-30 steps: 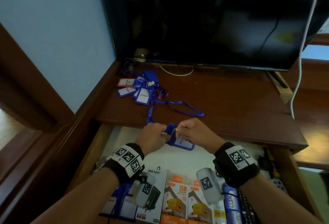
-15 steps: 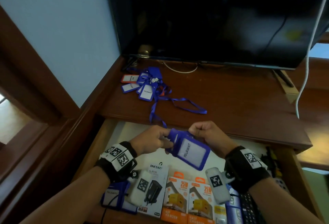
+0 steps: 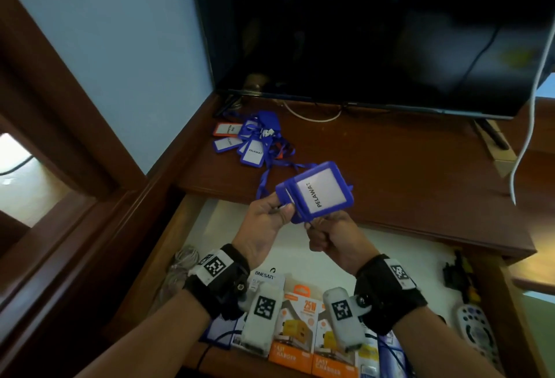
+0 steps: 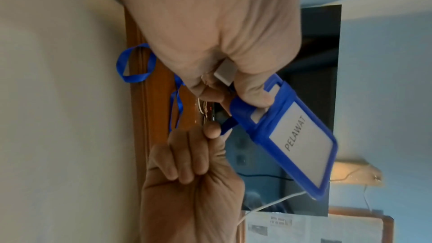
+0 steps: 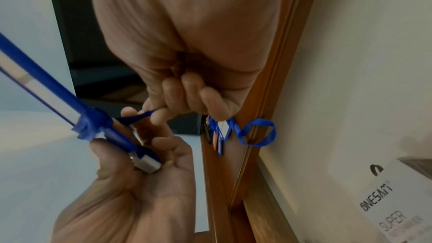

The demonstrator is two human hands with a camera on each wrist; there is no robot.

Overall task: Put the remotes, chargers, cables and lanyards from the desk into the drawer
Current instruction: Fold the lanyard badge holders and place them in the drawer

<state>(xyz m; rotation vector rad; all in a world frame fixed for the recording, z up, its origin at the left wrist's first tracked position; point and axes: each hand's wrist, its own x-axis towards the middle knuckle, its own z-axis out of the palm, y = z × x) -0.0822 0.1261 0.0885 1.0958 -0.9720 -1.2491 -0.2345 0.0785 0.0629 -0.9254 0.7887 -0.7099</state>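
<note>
Since half a second ago, blue badge holder (image 3: 315, 194) has risen and tipped upright, "PELAWAT" card facing the head camera, above the open drawer (image 3: 300, 245). Left hand (image 3: 267, 227) pinches its clip end; right hand (image 3: 330, 236) pinches the strap (image 3: 264, 182), which trails to the lanyard pile (image 3: 249, 143) on the table (image 3: 405, 182). Judgement: light, stiff holder, limp strap likely to snag; gather strap before lowering.
</note>
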